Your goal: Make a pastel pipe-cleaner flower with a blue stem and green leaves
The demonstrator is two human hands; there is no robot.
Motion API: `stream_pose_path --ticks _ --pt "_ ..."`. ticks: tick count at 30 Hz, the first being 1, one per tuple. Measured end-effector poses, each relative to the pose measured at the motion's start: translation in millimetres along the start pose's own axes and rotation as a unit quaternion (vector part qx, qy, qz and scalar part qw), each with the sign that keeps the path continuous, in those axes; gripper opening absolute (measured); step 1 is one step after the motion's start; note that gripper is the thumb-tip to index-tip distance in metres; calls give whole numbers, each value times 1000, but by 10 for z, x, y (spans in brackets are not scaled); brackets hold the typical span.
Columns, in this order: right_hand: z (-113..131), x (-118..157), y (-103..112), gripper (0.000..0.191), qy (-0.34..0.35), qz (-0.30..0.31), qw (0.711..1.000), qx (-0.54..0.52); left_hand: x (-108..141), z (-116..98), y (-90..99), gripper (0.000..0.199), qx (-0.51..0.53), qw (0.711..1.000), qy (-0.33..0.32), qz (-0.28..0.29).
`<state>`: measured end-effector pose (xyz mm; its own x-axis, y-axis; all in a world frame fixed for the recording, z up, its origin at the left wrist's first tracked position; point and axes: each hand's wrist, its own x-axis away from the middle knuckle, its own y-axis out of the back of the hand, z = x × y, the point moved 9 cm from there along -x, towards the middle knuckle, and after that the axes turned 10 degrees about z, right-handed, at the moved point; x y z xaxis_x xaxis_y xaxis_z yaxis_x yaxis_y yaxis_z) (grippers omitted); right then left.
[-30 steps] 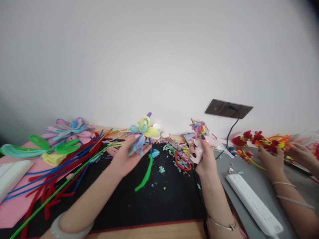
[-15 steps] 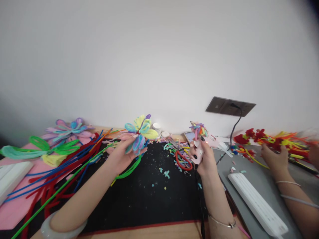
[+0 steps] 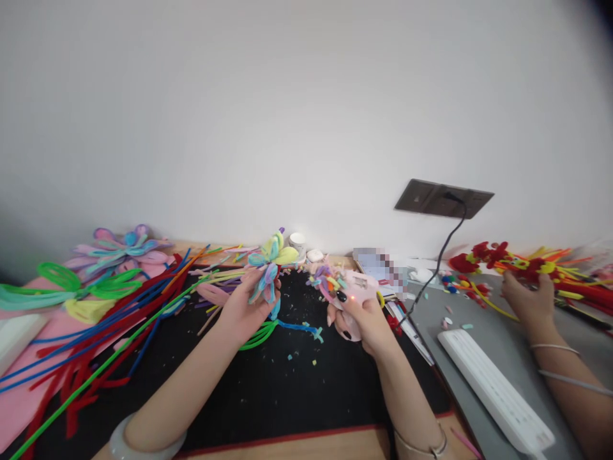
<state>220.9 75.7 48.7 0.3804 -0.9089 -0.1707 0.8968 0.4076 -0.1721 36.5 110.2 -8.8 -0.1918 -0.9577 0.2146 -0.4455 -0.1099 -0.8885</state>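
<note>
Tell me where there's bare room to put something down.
The black mat has room near its red front edge, bar specks. The gray tabletop is largely bare between the white power strip and the other person's hand. Crowded: left side, covered in fuzzy stems.

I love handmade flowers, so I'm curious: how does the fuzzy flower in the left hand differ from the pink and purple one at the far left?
The held flower is up in the left hand; the pink and purple flower lies at the side. The held flower has yellow petals; the pink and purple flower shows none. Both have fuzzy, looped petals, some light blue.
</note>
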Motion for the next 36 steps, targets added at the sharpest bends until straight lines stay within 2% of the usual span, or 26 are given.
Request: stream_pose_path --ticks 7,11,16,24,36 --pt "-215 -11 -103 31 -60 17 995 84 110 68 -77 10 -52 999 13 -3" --pt "-225 1 -114 31 -60 7 993 105 122 124 -112 6 -68 997 22 18" --pt "-197 -4 -160 32 -48 10 993 111 114 104 -133 7 -101 994 -1 42" --pt "-175 -2 -187 32 -55 1 986 160 141 129 -119 9 -94 995 -4 25" --pt "-362 -9 -161 37 -80 3 989 123 126 96 -189 9 -130 988 -55 63"
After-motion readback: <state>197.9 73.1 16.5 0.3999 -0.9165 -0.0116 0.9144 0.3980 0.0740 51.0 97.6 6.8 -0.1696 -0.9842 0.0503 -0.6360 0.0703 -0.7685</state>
